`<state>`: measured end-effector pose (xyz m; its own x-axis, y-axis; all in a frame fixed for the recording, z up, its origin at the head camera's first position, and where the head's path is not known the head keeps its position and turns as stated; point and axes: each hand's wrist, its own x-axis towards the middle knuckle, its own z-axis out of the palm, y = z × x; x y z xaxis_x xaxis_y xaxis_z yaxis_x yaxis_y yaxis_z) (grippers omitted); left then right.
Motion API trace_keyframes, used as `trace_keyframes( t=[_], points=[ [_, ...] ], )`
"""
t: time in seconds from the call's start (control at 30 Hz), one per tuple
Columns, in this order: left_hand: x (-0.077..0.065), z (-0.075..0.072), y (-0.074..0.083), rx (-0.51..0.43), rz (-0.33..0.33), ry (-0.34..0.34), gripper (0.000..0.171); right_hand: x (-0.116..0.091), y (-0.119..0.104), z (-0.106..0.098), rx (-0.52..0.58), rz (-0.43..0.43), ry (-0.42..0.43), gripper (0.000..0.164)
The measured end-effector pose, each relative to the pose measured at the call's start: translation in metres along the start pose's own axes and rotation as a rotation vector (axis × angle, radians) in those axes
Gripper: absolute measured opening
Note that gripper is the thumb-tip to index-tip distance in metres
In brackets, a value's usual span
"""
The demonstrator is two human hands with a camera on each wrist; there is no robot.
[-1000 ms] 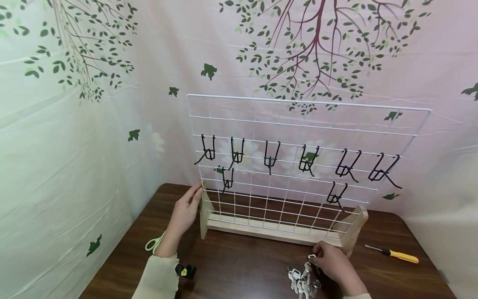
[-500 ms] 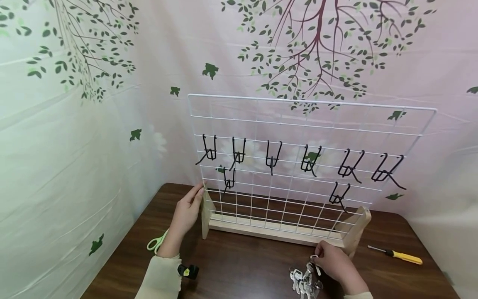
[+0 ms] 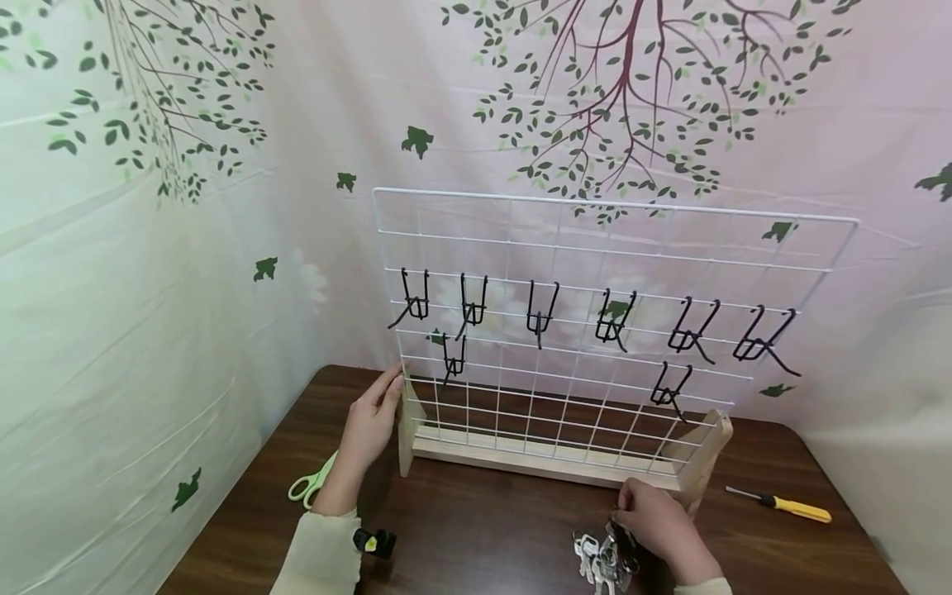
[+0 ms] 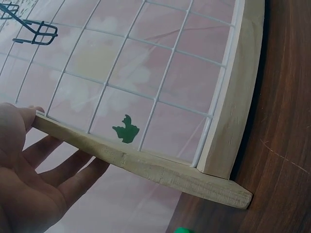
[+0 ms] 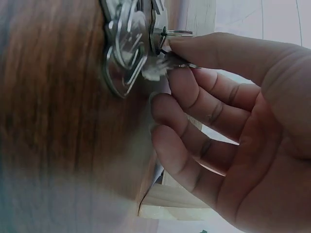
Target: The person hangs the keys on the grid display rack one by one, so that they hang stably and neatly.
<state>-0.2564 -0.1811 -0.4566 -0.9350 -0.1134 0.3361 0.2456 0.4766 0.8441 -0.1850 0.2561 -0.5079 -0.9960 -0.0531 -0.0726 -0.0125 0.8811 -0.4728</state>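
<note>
Over by the counter's (image 3: 461, 529) left edge, a pair of pale-green plastic-handled scissors (image 3: 320, 477) is lying partly behind the forearm. The left hand (image 3: 369, 421) is staying put, its grip pinching the flat, pale-grained wooden side panel (image 4: 146, 167), thumb on one side, fingers on the other. Rising from there, a white wire grid panel (image 3: 550, 199) is standing on a plain wooden base rail (image 3: 521, 454), carrying eight bent black wire hooks (image 3: 539, 322), six above and two below. And here's the change: the silvery key (image 5: 180, 60) that was dangling brightly from the right hand (image 3: 658, 521) is now dropping out of the head view, while that grip is pinching it between thumb and forefinger. It looks to be getting turned, probably not clear yet of the glinting, jumbled metal keys (image 3: 606, 566) lying before the rail's right end. Near the counter's right edge, a yellow-handled, slim-shafted screwdriver (image 3: 802, 508) is resting.
</note>
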Motion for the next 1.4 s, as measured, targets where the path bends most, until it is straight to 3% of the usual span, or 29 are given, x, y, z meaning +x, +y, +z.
trace_keyframes(
  t=[0.2, 0.4, 0.7, 0.9, 1.4],
  points=[
    [-0.002, -0.002, -0.003, -0.001, 0.018, 0.009, 0.041, -0.009, -0.01, 0.002, -0.024, -0.032, 0.049, 0.034],
    [-0.003, -0.004, -0.003, -0.012, 0.033, 0.007, 0.039, -0.023, -0.038, -0.007, -0.05, -0.037, 0.098, 0.032],
    [-0.022, -0.011, 0.006, -0.006, 0.036, 0.02, 0.039, -0.054, -0.096, -0.026, -0.035, -0.141, 0.153, 0.024],
    [-0.033, -0.016, 0.011, -0.006, 0.027, 0.019, 0.04, -0.075, -0.134, -0.038, -0.004, -0.233, 0.248, 0.017],
    [-0.038, -0.032, 0.008, -0.007, 0.072, 0.0, 0.038, -0.102, -0.238, -0.035, 0.049, -0.427, 0.406, 0.006]
  ],
)
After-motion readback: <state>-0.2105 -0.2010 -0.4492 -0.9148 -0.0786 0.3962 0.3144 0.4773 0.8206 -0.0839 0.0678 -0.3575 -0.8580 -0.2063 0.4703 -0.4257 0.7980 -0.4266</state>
